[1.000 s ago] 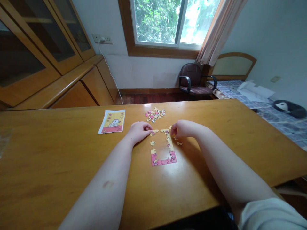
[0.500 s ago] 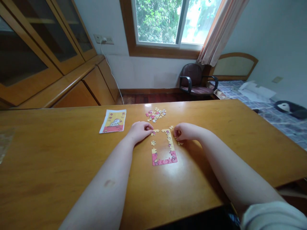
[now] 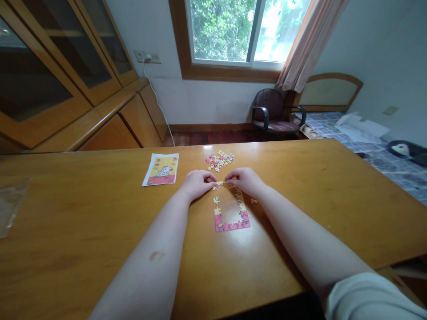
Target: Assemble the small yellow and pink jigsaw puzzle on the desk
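A partly built jigsaw frame point(image 3: 231, 213), yellow above and pink below, lies on the wooden table point(image 3: 83, 213). My left hand point(image 3: 198, 183) rests at its top left corner, fingers pinched on a small yellow piece point(image 3: 219, 183). My right hand point(image 3: 243, 179) sits at the top edge, fingertips pressed together on the same row of pieces. The two hands nearly touch. A heap of loose pieces point(image 3: 219, 160) lies just beyond them. One stray piece point(image 3: 254, 201) sits right of the frame.
A reference picture card point(image 3: 161, 169) lies left of the hands. A clear plastic bag point(image 3: 11, 202) lies at the table's left end. Beyond the table are wooden cabinets point(image 3: 66, 80), a dark armchair point(image 3: 275, 111), a window and a bed point(image 3: 376, 146).
My right hand has moved left from the frame's right side to its top edge, close to my left hand. The left hand stayed at the top left corner.
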`<state>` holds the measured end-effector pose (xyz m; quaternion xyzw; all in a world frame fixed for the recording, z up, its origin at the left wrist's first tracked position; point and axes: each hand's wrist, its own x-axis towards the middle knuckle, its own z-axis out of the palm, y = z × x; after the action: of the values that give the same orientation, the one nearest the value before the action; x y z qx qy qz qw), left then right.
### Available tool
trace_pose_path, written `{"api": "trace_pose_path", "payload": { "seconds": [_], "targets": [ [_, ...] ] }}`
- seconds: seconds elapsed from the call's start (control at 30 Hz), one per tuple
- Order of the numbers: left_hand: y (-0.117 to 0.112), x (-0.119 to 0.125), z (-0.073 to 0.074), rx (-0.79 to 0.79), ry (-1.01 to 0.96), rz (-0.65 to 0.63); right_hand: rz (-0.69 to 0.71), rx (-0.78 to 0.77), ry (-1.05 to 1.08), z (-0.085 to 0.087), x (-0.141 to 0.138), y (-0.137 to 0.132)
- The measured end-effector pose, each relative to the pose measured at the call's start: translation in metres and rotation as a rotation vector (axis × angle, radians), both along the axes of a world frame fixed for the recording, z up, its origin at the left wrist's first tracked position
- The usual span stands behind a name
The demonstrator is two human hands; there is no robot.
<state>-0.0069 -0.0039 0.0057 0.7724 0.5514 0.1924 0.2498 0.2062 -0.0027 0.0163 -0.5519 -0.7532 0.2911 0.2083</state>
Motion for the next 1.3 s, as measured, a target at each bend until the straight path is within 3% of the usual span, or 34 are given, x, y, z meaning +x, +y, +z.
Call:
{"api": "trace_pose_path", "payload": {
  "seconds": [0.47, 0.8, 1.1, 1.3],
  "targets": [
    [0.002, -0.001, -0.005, 0.025, 0.012, -0.026, 0.117, 0.154, -0.092, -0.014, 0.000, 0.005],
    [0.002, -0.002, -0.005, 0.027, 0.022, -0.015, 0.110, 0.280, -0.043, -0.019, 0.005, 0.008],
    [0.002, -0.001, -0.003, 0.019, 0.020, -0.012, 0.301, 0.328, -0.113, -0.019, 0.013, 0.007],
    [0.003, -0.002, -0.006, 0.030, 0.024, -0.018, 0.306, 0.343, -0.131, -0.024, 0.010, 0.009]
  ]
}}
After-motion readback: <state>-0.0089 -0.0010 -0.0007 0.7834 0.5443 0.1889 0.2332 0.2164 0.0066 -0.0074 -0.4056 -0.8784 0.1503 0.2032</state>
